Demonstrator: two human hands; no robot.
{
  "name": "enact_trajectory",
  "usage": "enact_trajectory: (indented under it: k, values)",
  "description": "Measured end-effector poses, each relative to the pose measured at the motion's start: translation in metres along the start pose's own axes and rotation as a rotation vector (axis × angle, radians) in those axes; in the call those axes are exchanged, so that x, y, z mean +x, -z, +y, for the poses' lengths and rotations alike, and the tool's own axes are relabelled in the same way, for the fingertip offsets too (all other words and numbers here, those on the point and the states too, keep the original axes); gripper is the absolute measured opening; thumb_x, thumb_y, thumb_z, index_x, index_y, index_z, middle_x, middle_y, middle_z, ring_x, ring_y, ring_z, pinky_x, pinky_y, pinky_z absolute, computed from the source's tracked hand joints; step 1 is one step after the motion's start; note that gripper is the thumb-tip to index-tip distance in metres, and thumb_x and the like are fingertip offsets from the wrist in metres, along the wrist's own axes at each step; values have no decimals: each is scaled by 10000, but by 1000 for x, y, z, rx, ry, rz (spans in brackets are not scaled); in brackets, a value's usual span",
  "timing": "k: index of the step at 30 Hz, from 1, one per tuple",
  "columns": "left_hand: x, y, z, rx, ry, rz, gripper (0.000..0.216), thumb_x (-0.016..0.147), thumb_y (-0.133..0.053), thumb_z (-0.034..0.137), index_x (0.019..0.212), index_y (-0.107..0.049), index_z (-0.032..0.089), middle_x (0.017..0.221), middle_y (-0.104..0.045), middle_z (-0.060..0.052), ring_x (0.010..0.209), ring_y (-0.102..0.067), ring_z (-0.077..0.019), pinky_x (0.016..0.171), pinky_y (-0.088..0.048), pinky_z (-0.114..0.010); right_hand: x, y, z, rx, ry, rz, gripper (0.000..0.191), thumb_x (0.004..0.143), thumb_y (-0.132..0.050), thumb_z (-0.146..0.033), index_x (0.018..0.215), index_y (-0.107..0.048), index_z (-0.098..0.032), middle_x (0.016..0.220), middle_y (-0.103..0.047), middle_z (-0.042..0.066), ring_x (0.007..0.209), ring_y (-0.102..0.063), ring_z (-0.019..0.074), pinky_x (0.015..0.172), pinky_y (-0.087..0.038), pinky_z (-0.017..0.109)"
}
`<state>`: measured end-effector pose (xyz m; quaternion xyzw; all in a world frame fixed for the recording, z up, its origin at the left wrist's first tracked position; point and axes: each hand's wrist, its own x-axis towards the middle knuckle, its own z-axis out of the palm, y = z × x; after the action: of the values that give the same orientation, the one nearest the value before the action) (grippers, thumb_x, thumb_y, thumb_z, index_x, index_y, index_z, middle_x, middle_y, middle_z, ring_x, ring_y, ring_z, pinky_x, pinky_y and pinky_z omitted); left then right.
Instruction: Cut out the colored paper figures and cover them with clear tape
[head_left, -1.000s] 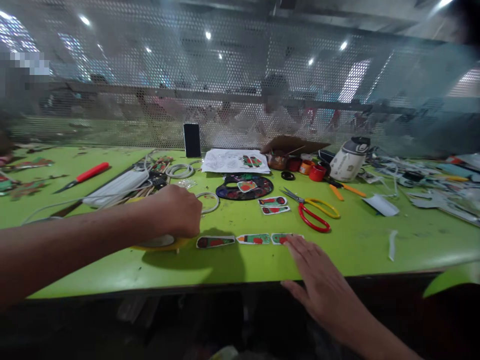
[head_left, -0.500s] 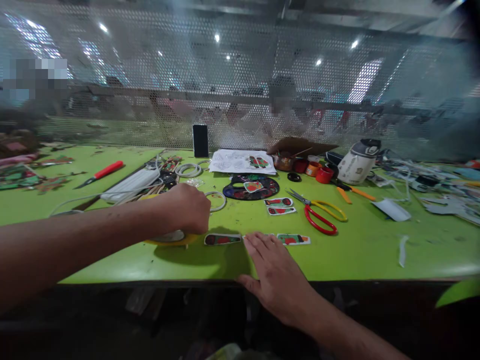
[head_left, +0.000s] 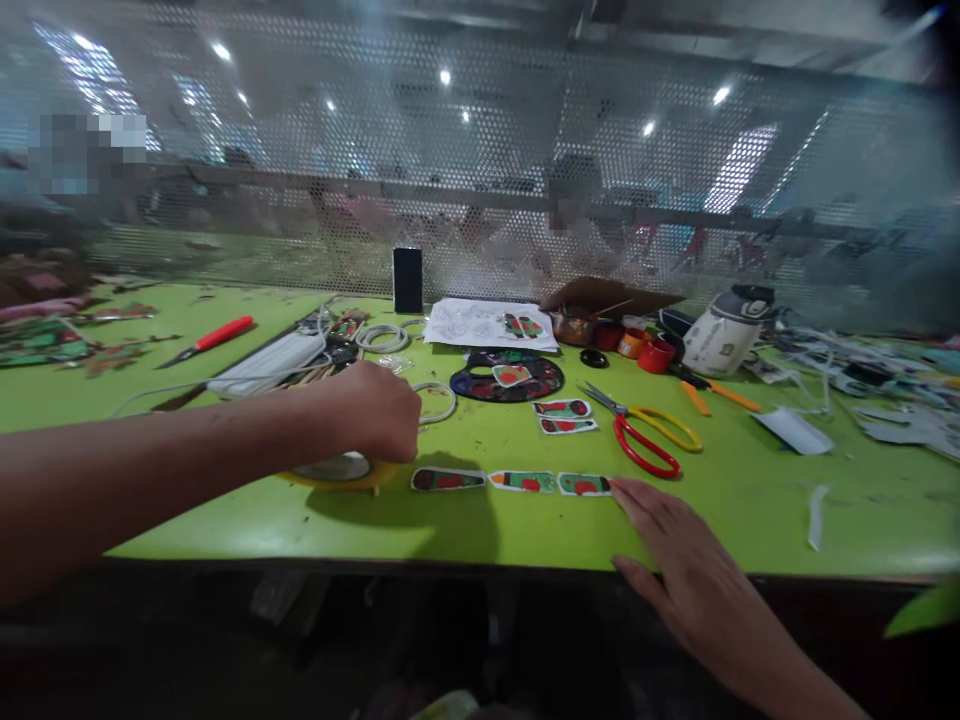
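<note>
- Yellow tape roll (head_left: 337,472) is lying near the green table's (head_left: 750,510) front edge, with the left hand (head_left: 371,410) clenching around it.
- Right hand (head_left: 686,570) is lying flat and open at the front edge, its fingertips touching the right end of a row of paper strips (head_left: 523,481).

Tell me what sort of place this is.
Likely a craft workbench in a large workshop hall: red-and-yellow scissors, a paint palette and painted paper cut-outs lie on a green table backed by a perforated metal screen.
</note>
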<state>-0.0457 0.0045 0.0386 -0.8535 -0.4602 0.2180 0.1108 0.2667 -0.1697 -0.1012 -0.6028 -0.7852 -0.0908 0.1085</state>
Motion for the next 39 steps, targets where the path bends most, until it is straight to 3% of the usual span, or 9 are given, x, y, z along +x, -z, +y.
enact_trajectory:
  k: [5,8,11,14,19,24,29,34,39]
  values:
    - [-3,-1,0,44,-20,-30,378,725,-532,363,902,-747,108,916,-722,-223,819,-660,-330,701,-490,-418,16,-4,-20,-66,-77,158,617,920,-388,-546,1222,-578,-43,1212,-582,246,1134,-520,401,890,-465,595]
    - [-4,0,0,39,-23,-39,367,718,-538,378,912,-747,147,924,-726,-200,836,-658,-318,710,-483,-396,47,1,-72,54,115,194,584,924,-437,-503,1272,-539,-45,1314,-539,221,1216,-479,368,970,-439,557]
    - [-5,1,1,25,-41,-43,354,699,-544,354,906,-748,153,910,-726,-201,820,-660,-330,672,-482,-394,81,2,-136,234,332,91,668,899,-505,-509,1382,-433,-54,1423,-457,176,1299,-409,326,1045,-412,479]
    - [-7,3,2,14,-47,-43,356,693,-541,334,919,-746,151,902,-726,-202,817,-656,-336,657,-481,-398,104,-6,-174,327,359,73,672,903,-502,-514,1361,-456,-24,1399,-480,198,1288,-413,340,1070,-364,508]
    - [-6,2,2,-10,-42,-39,312,676,-580,326,882,-747,162,874,-731,-191,813,-646,-325,682,-471,-394,109,-12,-170,324,344,52,665,908,-515,-487,1376,-443,-19,1411,-461,215,1293,-411,347,1079,-344,527]
    - [-5,1,-1,2,-67,-44,344,678,-544,323,902,-743,154,888,-728,-196,800,-651,-337,651,-475,-407,86,-13,-135,197,333,41,730,879,-550,-506,1444,-348,-89,1468,-407,146,1321,-395,318,1046,-411,509]
    - [-7,2,-2,-20,-60,-33,346,672,-543,320,913,-741,171,904,-730,-177,826,-649,-321,675,-474,-389,62,-19,-100,45,340,138,629,925,-463,-489,1405,-393,-88,1450,-430,149,1303,-424,319,1003,-428,551]
    - [-8,3,0,-12,-72,-31,345,674,-540,304,911,-742,156,883,-729,-191,795,-653,-330,652,-472,-398,85,-5,-133,134,298,70,625,917,-466,-499,1368,-454,-67,1425,-458,175,1290,-424,357,1008,-403,592]
    - [-7,1,-1,10,-80,-10,329,683,-537,295,874,-753,135,859,-728,-212,771,-665,-342,633,-478,-400,105,-7,-179,299,333,22,728,896,-471,-571,1359,-476,-10,1412,-455,226,1307,-400,367,1095,-345,509]
